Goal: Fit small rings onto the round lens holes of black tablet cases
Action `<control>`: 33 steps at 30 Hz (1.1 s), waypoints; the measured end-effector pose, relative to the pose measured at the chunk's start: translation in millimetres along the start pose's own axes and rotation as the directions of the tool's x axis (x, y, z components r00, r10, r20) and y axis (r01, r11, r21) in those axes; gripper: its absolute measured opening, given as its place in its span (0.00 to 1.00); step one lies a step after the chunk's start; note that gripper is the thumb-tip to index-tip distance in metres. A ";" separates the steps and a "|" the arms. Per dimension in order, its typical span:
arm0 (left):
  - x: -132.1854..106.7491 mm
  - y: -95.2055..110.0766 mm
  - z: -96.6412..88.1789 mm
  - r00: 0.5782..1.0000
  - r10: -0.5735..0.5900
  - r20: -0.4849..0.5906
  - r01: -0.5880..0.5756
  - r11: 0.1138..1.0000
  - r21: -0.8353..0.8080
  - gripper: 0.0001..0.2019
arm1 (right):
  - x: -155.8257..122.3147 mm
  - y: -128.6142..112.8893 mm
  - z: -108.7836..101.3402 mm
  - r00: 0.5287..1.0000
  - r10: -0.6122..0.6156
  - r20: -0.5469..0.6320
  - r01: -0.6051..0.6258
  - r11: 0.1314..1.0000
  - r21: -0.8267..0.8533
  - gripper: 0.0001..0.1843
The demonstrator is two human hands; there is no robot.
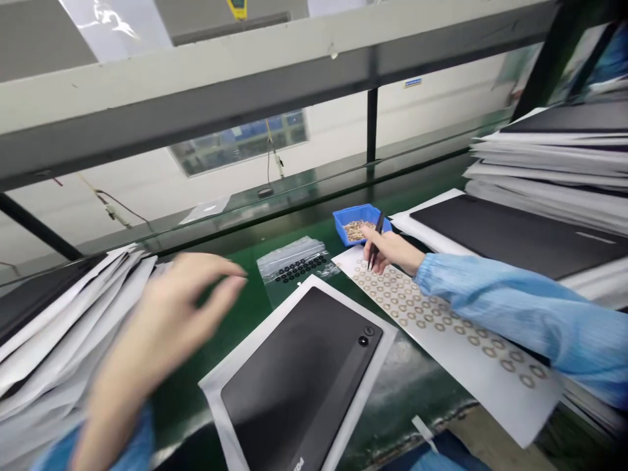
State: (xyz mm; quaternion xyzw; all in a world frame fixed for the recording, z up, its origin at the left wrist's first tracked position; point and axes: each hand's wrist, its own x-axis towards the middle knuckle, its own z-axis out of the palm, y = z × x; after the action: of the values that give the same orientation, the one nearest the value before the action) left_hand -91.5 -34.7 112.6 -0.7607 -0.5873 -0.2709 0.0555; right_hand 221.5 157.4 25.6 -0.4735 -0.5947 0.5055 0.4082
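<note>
My right hand (387,250) grips black tweezers (375,242), tips down at the far end of a white sheet (510,409) bearing rows of small tan rings (432,307). Whether the tips hold a ring is too small to tell. My left hand (191,307) hangs in the air at the left, blurred, its fingers loosely bent and a gap between thumb and forefinger; nothing shows in it. Between the hands, a dark flat tablet-like panel (299,373) with two round camera rings at its right corner lies on a white wrapping sheet (216,392).
A blue tray (343,229) of small tan pieces stands beyond my right hand. Left of it lies a clear zip bag (289,261) with black rings. Stacks of wrapped dark panels stand at left (63,314) and right (554,170). A shelf beam (245,78) crosses above the green bench.
</note>
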 end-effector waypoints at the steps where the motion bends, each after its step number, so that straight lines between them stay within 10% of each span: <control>1: 20.5 16.4 25.3 0.980 0.156 0.126 -0.151 0.987 -0.047 0.09 | 2.1 4.6 -1.6 1.000 0.003 0.000 -0.003 1.000 -0.009 0.28; 6: 77.5 55.5 144.6 0.878 0.393 0.274 -0.366 0.919 -0.144 0.09 | 17.4 32.8 0.7 0.995 -0.075 -0.071 0.073 0.997 -0.034 0.16; 11: 80.2 51.7 206.0 0.862 0.436 0.257 -0.417 0.900 -0.129 0.16 | 21.0 53.1 5.5 0.969 -0.161 -0.186 0.148 0.985 -0.082 0.14; 26: 73.6 48.5 220.2 0.872 0.418 0.254 -0.396 0.908 -0.135 0.17 | 18.5 57.0 7.4 0.961 -0.223 -0.166 0.208 0.972 -0.108 0.11; 33: 77.2 45.7 226.3 0.874 0.428 0.230 -0.387 0.900 -0.203 0.16 | -29.3 28.2 7.5 0.974 -0.066 0.218 0.059 0.997 0.039 0.22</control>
State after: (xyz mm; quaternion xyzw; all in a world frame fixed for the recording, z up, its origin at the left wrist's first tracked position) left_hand 41.9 109.2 -31.5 -0.8990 -0.3933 -0.1908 -0.0265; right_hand 224.9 128.3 -3.6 -0.3893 -0.6425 0.5509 0.3636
